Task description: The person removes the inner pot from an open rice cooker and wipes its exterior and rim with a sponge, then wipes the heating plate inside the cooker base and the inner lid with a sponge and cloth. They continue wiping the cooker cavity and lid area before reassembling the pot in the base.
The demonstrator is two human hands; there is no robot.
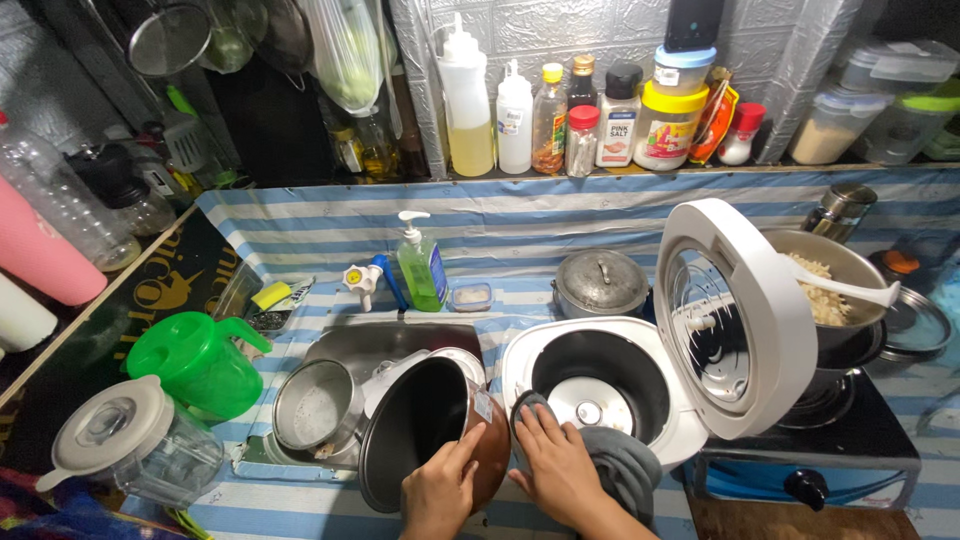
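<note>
Left to right: green jug (198, 362), steel pot (318, 405) in sink. Our left hand (440, 493) grips the inner pot (430, 425) rim, tilted over the sink. Right hand (558, 470) lies flat on a cloth (620, 465) at the open cooker (610, 385). We judge wiping underway; the raised lid (740, 310) crowds the right.

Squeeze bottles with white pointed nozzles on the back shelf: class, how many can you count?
2. A tall squeeze bottle of yellowish liquid stands left; a shorter white squeeze bottle stands directly to its right. Others may be hidden.
</note>
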